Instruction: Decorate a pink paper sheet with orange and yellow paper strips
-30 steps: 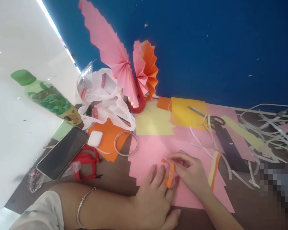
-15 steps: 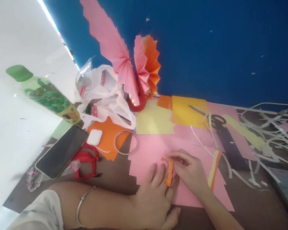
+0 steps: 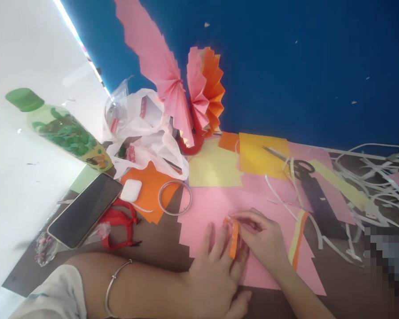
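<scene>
Orange paper strip (image 3: 234, 239), narrow and curved at its top, sits at the fingers of my left hand (image 3: 216, 270), spread palm-down over flat, step-edged pink paper (image 3: 206, 204), while my right hand (image 3: 264, 237) pinches the strip's upper end in its grip.

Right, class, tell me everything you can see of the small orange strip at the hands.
The orange strip is short, narrow and looks like paper. It bends over near its far end, and its longer part runs toward the wearer. The right hand pinches it near the bend; its near end lies against the fingers of the left hand, over the pink sheet.
</scene>
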A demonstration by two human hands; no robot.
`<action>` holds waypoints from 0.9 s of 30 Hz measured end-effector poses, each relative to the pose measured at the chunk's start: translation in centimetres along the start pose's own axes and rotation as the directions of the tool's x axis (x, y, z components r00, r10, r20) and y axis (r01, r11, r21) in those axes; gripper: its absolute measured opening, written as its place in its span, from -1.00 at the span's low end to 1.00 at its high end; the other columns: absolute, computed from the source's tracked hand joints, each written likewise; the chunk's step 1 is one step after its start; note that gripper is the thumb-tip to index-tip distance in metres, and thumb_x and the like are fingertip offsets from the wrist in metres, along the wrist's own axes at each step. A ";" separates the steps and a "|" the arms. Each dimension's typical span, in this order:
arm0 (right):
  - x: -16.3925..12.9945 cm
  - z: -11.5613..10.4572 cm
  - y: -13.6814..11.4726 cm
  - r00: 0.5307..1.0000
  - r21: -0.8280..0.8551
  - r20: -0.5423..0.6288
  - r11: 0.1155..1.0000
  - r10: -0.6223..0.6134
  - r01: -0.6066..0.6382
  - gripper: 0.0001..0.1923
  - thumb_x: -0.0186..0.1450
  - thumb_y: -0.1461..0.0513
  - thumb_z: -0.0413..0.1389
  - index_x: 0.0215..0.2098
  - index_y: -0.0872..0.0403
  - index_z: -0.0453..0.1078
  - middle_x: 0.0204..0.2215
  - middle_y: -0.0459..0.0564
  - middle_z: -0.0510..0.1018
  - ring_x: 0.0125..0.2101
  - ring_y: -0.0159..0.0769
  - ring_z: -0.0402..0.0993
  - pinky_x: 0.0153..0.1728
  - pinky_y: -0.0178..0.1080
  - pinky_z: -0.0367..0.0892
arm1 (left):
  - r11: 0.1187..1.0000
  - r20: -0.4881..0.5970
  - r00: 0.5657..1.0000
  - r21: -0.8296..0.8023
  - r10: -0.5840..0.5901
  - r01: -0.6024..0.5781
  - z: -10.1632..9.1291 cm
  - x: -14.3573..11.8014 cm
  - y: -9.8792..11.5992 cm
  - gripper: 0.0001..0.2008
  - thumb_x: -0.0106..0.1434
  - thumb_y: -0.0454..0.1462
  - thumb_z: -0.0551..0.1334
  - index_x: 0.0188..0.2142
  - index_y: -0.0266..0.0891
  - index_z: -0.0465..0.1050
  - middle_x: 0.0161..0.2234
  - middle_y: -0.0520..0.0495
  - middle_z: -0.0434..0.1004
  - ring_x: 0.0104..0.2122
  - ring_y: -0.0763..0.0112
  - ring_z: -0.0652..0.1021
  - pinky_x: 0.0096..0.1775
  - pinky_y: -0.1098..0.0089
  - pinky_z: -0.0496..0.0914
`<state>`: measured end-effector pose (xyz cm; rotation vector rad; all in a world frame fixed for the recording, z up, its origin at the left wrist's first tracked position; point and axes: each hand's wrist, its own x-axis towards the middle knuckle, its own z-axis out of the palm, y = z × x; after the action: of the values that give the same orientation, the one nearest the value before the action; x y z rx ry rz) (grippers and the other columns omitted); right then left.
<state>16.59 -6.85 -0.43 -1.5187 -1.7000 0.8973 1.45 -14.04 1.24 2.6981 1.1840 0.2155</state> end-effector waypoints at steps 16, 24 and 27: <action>-0.2 0.1 -0.1 0.999 -0.045 -0.020 0.999 -0.025 0.024 -0.90 0.05 0.27 0.09 -0.49 0.02 0.45 -0.51 -0.07 0.52 -0.47 -0.31 0.44 -0.42 -0.28 0.38 | 0.999 0.007 0.999 0.006 0.042 -0.042 -0.4 0.4 -0.4 -0.33 0.25 0.01 -0.11 0.19 -0.45 0.06 0.20 -0.44 0.04 0.20 -0.29 -0.02 0.08 -0.18 -0.13; -0.1 0.2 0.5 0.990 -0.144 -0.033 0.981 -0.137 0.131 -0.93 0.08 0.24 0.11 -0.47 0.00 0.44 -0.43 -0.04 0.51 -0.35 -0.23 0.43 -0.28 -0.18 0.37 | 0.997 -0.037 0.996 0.027 0.078 -0.077 0.1 0.4 -0.7 -0.32 0.20 0.05 -0.09 0.13 -0.42 0.16 0.15 -0.41 0.15 0.17 -0.31 0.06 0.07 -0.18 -0.13; 0.0 0.2 0.7 0.982 -0.188 -0.043 0.967 -0.186 0.175 -0.95 0.08 0.23 0.12 -0.48 -0.01 0.44 -0.40 -0.03 0.49 -0.30 -0.20 0.40 -0.24 -0.15 0.34 | 0.997 -0.045 0.996 0.022 0.078 -0.077 0.1 0.4 -0.7 -0.33 0.19 0.06 -0.08 0.11 -0.40 0.18 0.15 -0.39 0.15 0.17 -0.30 0.04 0.07 -0.15 -0.10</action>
<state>16.80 -6.75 -1.17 -1.4627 -1.8844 0.6089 1.25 -13.26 1.01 2.7733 1.1001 0.2795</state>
